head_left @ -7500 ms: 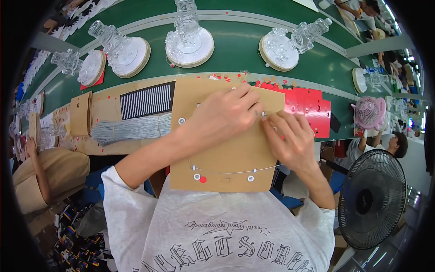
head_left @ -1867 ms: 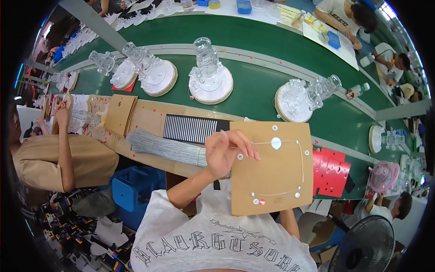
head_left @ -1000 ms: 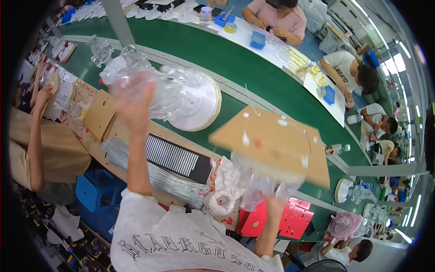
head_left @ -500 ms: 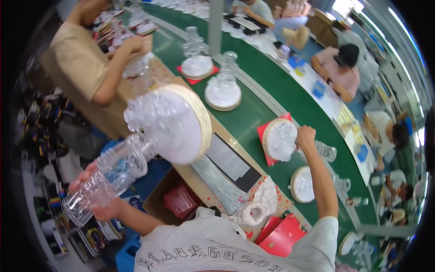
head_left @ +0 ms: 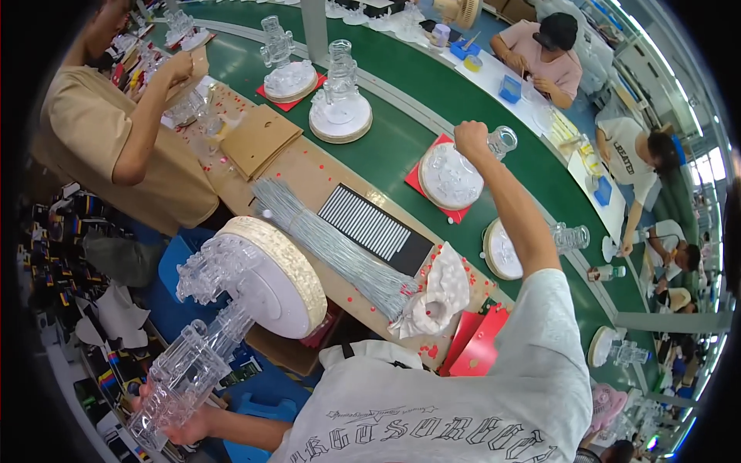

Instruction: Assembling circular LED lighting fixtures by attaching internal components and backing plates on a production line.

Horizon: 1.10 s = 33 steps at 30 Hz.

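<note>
My left hand is wrapped round the narrow end of a clear, stepped plastic tower piece. Its round white base with a cream rim points up and away from me, tilted over the bench edge. At arm's length, my right hand is closed round the clear tower of a similar piece, whose white base rests on a red sheet on the green belt. The clear tip sticks out beyond my fist; my fingertips are hidden.
Similar pieces stand or lie along the green belt. On the bench are a bundle of thin strands, a black tray of silvery strips, a crumpled white bag and red sheets. A co-worker works at left.
The view has shifted. My left hand has brought its tower piece lower and closer to me. My right hand has moved farther away, and the tower in it now points more away from me.
</note>
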Tool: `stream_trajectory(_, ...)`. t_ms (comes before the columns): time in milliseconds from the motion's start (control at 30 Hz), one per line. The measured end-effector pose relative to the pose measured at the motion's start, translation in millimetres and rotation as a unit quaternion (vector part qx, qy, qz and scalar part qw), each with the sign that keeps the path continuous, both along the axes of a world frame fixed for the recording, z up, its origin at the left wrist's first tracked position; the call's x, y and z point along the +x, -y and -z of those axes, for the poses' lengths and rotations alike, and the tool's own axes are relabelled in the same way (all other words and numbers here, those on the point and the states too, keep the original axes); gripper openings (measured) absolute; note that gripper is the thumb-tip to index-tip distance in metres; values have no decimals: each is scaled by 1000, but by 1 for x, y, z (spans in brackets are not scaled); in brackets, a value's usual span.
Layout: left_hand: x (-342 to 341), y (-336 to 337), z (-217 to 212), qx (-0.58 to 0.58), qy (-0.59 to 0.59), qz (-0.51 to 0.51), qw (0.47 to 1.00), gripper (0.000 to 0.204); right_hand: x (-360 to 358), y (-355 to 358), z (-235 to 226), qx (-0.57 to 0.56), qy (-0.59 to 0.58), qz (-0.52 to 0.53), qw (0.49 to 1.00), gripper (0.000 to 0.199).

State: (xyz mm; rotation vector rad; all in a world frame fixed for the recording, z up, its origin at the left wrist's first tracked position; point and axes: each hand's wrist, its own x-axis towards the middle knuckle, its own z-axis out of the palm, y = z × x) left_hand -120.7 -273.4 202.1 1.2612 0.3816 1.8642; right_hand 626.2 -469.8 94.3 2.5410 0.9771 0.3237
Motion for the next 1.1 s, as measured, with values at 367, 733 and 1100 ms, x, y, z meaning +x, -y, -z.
stream_trajectory(367,248,-10,-31,221,-253,11,942,41,-293,250,-52,628,-78,190,750,25)
stream_trajectory(733,610,24,58,171,-382,278,865,41,-535,323,69,975,-18,135,175,31)
stream_trajectory(1100,689,66,121,113,-463,297,827,66,-728,329,115,958,-91,145,230,33)
